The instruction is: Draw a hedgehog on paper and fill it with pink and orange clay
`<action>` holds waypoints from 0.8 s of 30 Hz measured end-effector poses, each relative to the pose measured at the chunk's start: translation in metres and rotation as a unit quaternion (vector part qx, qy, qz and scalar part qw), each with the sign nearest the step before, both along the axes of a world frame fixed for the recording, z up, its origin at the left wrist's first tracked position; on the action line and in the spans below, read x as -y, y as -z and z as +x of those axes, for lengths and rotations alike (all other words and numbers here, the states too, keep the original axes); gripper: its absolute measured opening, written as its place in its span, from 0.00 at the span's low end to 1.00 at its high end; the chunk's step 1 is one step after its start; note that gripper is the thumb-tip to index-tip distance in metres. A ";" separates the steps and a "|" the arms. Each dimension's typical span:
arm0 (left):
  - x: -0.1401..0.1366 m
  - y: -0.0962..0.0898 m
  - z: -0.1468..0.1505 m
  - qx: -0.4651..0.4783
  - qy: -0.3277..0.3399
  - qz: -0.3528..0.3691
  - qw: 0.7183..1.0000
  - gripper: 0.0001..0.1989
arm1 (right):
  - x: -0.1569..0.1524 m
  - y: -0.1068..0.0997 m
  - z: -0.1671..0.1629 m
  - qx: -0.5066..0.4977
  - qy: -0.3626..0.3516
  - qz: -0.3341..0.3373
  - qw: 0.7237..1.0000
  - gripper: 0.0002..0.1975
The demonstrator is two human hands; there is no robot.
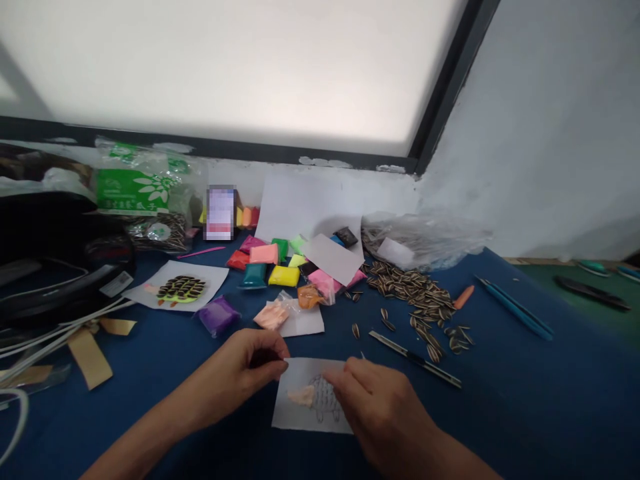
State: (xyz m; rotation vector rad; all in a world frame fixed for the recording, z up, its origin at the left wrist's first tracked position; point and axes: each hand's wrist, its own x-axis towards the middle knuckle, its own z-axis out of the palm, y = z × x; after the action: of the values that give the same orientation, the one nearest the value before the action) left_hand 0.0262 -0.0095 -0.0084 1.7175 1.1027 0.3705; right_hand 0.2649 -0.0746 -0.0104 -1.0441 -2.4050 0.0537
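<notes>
A paper card (pixel 293 420) is positioned at the near centre of the blue table (pixel 220 447). An animal outline (pixel 325 399) is drawn on it, and peach clay (pixel 301 397) is spread over the head end, toward 9 o'clock.

All directions are taken from the card. Its 10 o'clock corner is pinched between the thumb and forefinger of the left hand (pixel 253 363). The right hand (pixel 383 407) is placed at 3 o'clock, its fingers curled over the drawing; whether anything is grasped by them cannot be told.

A cutter knife (pixel 415 359) is laid at 2 o'clock, just beyond the right hand. An opened peach packet (pixel 271 315) is located at 11 o'clock, and a purple packet (pixel 217 315) between 10 and 11.

Farther out, loose striped seeds (pixel 410 290) are heaped between 1 and 2 o'clock, and blue tweezers (pixel 517 310) are laid at 2. A second card (pixel 213 279), bearing a seed-covered animal, is set at 10. Coloured packets (pixel 285 276) are clustered near 12. A phone (pixel 220 213) is stood at 11.
</notes>
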 end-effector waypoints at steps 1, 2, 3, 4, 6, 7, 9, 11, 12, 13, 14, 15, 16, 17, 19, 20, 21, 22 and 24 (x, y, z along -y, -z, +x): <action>0.001 0.001 0.001 -0.018 0.004 0.013 1.000 0.12 | 0.001 0.002 -0.001 0.005 -0.014 -0.014 1.000 0.15; 0.002 0.002 0.002 -0.043 0.004 0.031 0.999 0.12 | 0.002 0.003 -0.002 0.006 -0.021 -0.025 0.999 0.16; 0.003 0.003 0.002 -0.071 0.003 0.053 0.996 0.12 | 0.002 0.003 -0.003 0.004 -0.021 -0.033 0.999 0.17; 0.004 0.003 0.002 -0.100 0.000 0.078 0.992 0.11 | 0.003 0.004 -0.004 0.000 -0.015 -0.034 0.999 0.17; 0.006 0.004 -0.001 -0.140 -0.006 0.127 0.982 0.13 | 0.003 0.004 -0.007 -0.012 0.001 -0.022 1.000 0.17; 0.007 0.003 -0.003 -0.143 -0.002 0.144 0.979 0.15 | 0.003 0.004 -0.008 -0.016 0.002 -0.014 1.000 0.17; 0.009 0.000 -0.006 -0.124 0.022 0.154 0.980 0.17 | 0.004 0.005 -0.010 -0.019 -0.006 0.000 1.000 0.16; 0.012 -0.003 -0.008 -0.102 0.044 0.134 0.985 0.18 | 0.005 0.007 -0.012 -0.014 -0.012 0.000 1.000 0.17; 0.012 -0.005 -0.009 -0.099 0.052 0.119 0.987 0.20 | 0.005 0.007 -0.012 -0.013 -0.012 -0.005 1.000 0.16; 0.013 -0.006 -0.009 -0.102 0.058 0.103 0.988 0.22 | 0.006 0.008 -0.013 -0.014 -0.009 -0.014 1.000 0.16; 0.013 -0.007 -0.008 -0.108 0.064 0.091 0.988 0.23 | 0.006 0.007 -0.014 -0.019 -0.007 -0.029 0.999 0.16; 0.014 -0.007 -0.007 -0.114 0.071 0.083 0.987 0.23 | 0.006 0.006 -0.015 -0.026 -0.005 -0.050 0.998 0.16; 0.014 -0.007 -0.006 -0.118 0.077 0.078 0.987 0.23 | 0.006 0.005 -0.016 -0.035 -0.003 -0.076 0.996 0.15; 0.013 -0.007 -0.005 -0.119 0.080 0.075 0.987 0.23 | 0.006 0.004 -0.017 -0.042 0.001 -0.105 0.994 0.15; 0.013 -0.008 -0.003 -0.119 0.080 0.073 0.987 0.24 | 0.006 0.004 -0.020 -0.038 0.014 -0.150 0.988 0.15; 0.012 -0.008 -0.003 -0.119 0.079 0.073 0.987 0.25 | 0.005 0.004 -0.022 -0.025 0.020 -0.158 0.987 0.14; 0.012 -0.009 -0.002 -0.118 0.078 0.072 0.987 0.26 | 0.006 0.005 -0.024 -0.008 0.026 -0.156 0.987 0.14; 0.012 -0.010 -0.001 -0.118 0.078 0.068 0.988 0.26 | 0.006 0.006 -0.025 0.009 0.028 -0.149 0.988 0.14; 0.011 -0.013 0.000 -0.119 0.081 0.058 0.988 0.27 | 0.006 0.008 -0.028 0.034 0.025 -0.135 0.990 0.13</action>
State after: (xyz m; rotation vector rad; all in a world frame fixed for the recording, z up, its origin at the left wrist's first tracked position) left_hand 0.0264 -0.0209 0.0047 1.9786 1.1177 0.1320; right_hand 0.2364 -0.0805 -0.0181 -1.2429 -2.4810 0.3394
